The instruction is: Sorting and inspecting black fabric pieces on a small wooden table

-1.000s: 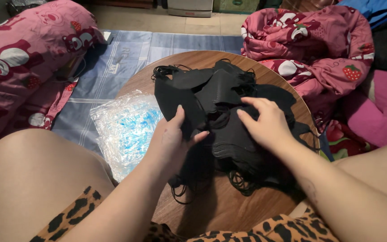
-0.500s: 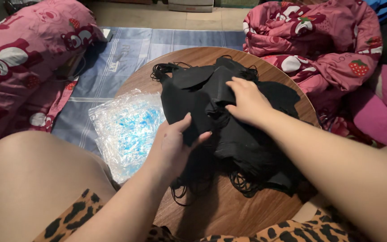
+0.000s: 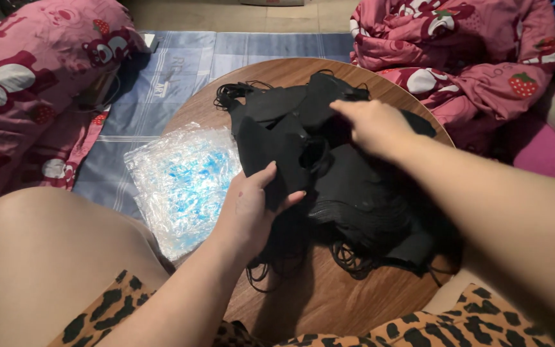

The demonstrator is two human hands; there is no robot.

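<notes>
Left hand: my left hand (image 3: 252,209) sits at the near left edge of the heap of black face masks (image 3: 342,173), thumb up on top, fingers curled under, pinching a stack of the dark fabric between them.
Right hand: my right hand (image 3: 374,125) reaches across to the far side of the heap, palm down, fingers bent onto the top masks; whether it is gripping one or only pressing on it, I cannot tell.
Masks: they lie in a loose pile across the middle of the round wooden table (image 3: 329,302), several overlapping, some folded, none lying flat and neat.
Ear loops: thin black ear loops (image 3: 348,257) spill out at the near edge of the pile onto the bare wood, and another tangle bunches at the far left corner.
Plastic bag: a crinkled clear plastic bag (image 3: 181,183) with blue showing through it lies just beside my left hand, hanging over the table's left rim.
My legs: my bare left knee (image 3: 40,257) fills the lower left, with leopard-print shorts (image 3: 97,315) below it.
Around me: a pink cartoon-print pillow (image 3: 27,83) on the left, a rumpled pink blanket (image 3: 470,58) with strawberries at the top right, and a blue-grey mat (image 3: 181,71) under the table.
</notes>
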